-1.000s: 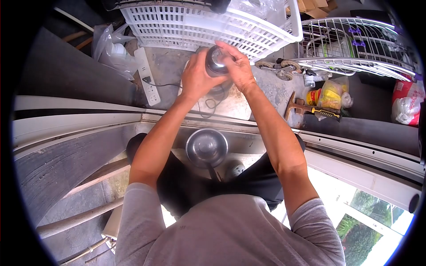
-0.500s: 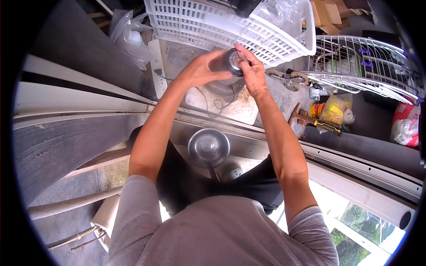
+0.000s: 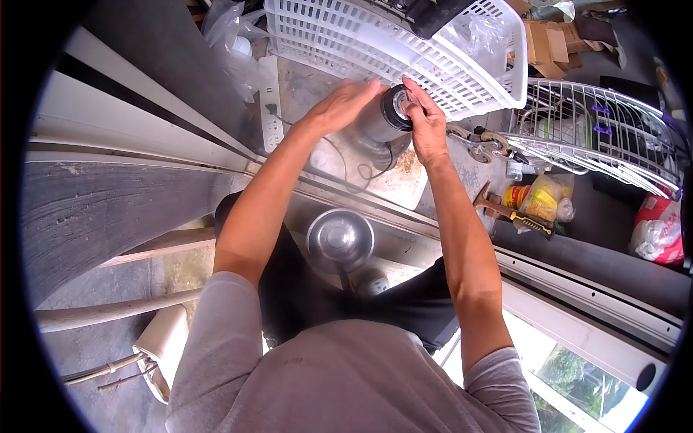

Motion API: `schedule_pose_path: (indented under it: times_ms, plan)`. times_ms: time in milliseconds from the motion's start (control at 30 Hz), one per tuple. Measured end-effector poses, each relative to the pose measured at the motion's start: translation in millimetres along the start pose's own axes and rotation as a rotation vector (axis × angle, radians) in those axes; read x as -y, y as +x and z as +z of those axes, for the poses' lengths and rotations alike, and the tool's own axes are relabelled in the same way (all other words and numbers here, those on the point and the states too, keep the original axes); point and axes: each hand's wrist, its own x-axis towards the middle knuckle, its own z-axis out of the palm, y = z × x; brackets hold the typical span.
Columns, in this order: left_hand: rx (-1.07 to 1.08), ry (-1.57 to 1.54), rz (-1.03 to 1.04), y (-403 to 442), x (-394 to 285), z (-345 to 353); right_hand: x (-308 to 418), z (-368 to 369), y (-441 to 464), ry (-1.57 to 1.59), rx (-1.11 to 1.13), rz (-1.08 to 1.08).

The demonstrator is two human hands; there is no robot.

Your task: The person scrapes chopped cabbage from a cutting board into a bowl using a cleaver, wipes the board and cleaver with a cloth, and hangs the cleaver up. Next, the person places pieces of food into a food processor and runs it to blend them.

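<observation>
An upright metal cylinder (image 3: 377, 124) with a black-rimmed lid (image 3: 396, 107) stands on a wider base, and a dark power cord (image 3: 339, 155) trails from it. It looks like a small electric grinder or blender. My right hand (image 3: 427, 124) grips the lid from the right, fingers at its far edge and thumb over the top. To the left of the cylinder is my left hand (image 3: 341, 107), fingers stretched out and holding nothing. Between my knees sits a shiny metal bowl (image 3: 340, 238) with a handle, its contents not discernible.
A white plastic basket (image 3: 328, 42) stands just beyond the cylinder. On the left lies a power strip (image 3: 271, 101). To the right are a wire rack (image 3: 577, 133), a hammer (image 3: 514, 215) and a yellow bag (image 3: 543, 198). A metal door track (image 3: 592, 296) crosses in front of me.
My left hand has come off the cylinder and its fingers have straightened. My right hand stays at the lid. The view has shifted slightly.
</observation>
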Motion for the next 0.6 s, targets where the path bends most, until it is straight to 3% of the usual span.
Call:
schedule_pose_path:
  times_ms: [600]
  plan:
    - [0.025, 0.021, 0.006, 1.0, 9.9, 2.7, -0.9, 1.3, -0.8, -0.018, -0.007, -0.034]
